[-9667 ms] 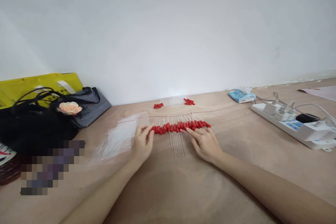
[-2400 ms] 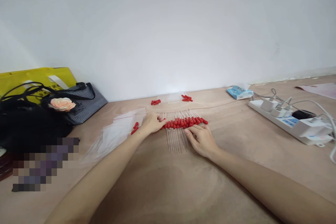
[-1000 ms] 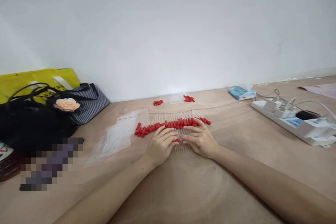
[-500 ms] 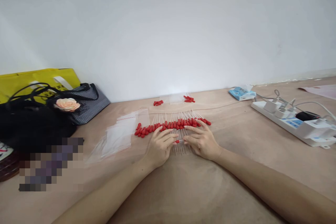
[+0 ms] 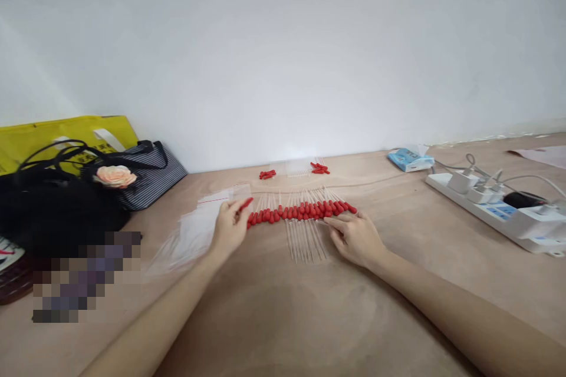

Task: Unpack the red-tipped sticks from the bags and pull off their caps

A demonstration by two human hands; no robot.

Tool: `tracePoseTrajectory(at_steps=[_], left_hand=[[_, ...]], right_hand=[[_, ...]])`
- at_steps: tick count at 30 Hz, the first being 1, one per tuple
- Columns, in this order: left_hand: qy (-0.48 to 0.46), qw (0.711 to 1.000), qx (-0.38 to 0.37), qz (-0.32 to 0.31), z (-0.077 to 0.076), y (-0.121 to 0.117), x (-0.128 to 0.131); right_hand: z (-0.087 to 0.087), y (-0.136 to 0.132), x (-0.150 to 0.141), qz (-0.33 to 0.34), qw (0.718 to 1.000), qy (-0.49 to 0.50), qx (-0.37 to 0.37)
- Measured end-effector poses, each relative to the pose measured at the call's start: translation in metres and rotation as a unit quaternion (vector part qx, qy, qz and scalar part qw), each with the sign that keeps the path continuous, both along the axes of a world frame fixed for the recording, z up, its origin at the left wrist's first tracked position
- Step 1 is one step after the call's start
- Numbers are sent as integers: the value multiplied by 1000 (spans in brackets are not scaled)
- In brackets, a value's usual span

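Observation:
My left hand (image 5: 230, 227) pinches a red rubber dropper bulb (image 5: 246, 204) at the left end of a row. That row holds several red bulbs (image 5: 305, 210), many with thin clear tubes (image 5: 267, 199) pointing toward the wall. Below it, several bare glass dropper tubes (image 5: 305, 241) lie side by side. At their upper right edge is my right hand (image 5: 357, 238), its index finger stretched toward the tube ends and the thumb apart below. Whether its fingertip touches a tube cannot be made out. Some bulbs at the row's left end are hidden behind my left hand.
Clear zip bags (image 5: 198, 224) lie left of the row. By the wall are two small groups of red bulbs (image 5: 267, 175) with clear packets (image 5: 298, 167). A tissue pack (image 5: 409, 159) and a power strip (image 5: 499, 209) with plugs stand right. Bags (image 5: 154, 174) crowd the left.
My hands have parted. The left moved left from the tubes to the row's end; the right shifted slightly right. The bulb and tube held between them are gone from there.

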State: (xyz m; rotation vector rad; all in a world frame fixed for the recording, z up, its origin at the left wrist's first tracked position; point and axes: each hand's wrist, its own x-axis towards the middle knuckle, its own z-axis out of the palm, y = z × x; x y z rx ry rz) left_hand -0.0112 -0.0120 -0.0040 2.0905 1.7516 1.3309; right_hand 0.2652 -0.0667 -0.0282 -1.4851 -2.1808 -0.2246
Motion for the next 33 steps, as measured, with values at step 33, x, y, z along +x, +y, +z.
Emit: tracePoseTrajectory(at_steps=[33], left_hand=[[308, 937, 37, -162, -6, 19, 4]], right_hand=[[-12, -6, -23, 118, 966, 223, -59]])
